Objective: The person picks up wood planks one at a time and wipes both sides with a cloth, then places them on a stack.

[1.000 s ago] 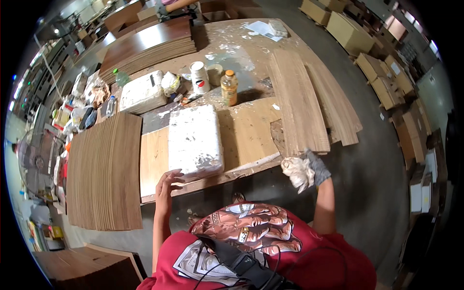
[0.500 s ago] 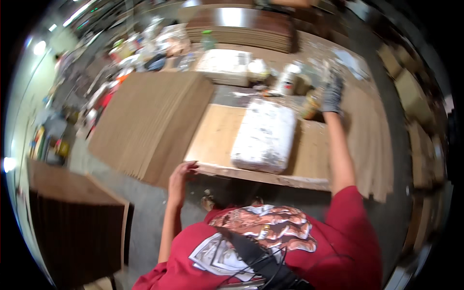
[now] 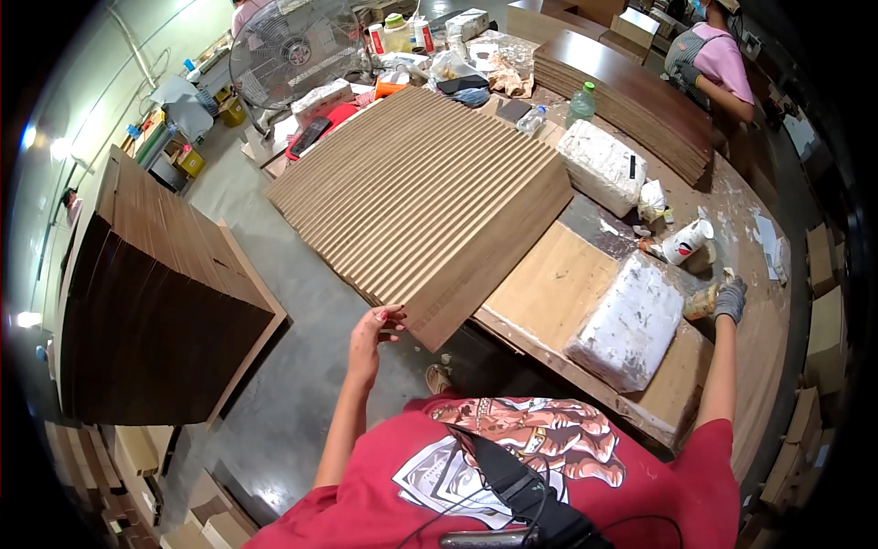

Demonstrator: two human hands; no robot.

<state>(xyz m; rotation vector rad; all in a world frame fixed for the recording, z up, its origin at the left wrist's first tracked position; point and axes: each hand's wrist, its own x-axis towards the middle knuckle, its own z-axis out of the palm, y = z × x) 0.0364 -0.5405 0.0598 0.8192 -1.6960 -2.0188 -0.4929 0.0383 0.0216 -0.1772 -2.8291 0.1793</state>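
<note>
Wood-grained boards (image 3: pixel 421 197), thin and straight-edged, lie in a stepped stack at the left of the table (image 3: pixel 736 201). The bare left hand (image 3: pixel 372 336) has its grip partly open, fingers curled at their near corner, contact unclear. The knit-gloved right hand's (image 3: pixel 731 300) grip, beside a yellowish bottle (image 3: pixel 701 302), cannot be judged.

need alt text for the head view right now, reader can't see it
A person's bare left hand is at the near corner of a slanted stack of thin brown wooden boards, while the grey-gloved right hand is beside a yellowish bottle. A white, scuffed rectangular block rests on a pale wooden surface.
</note>
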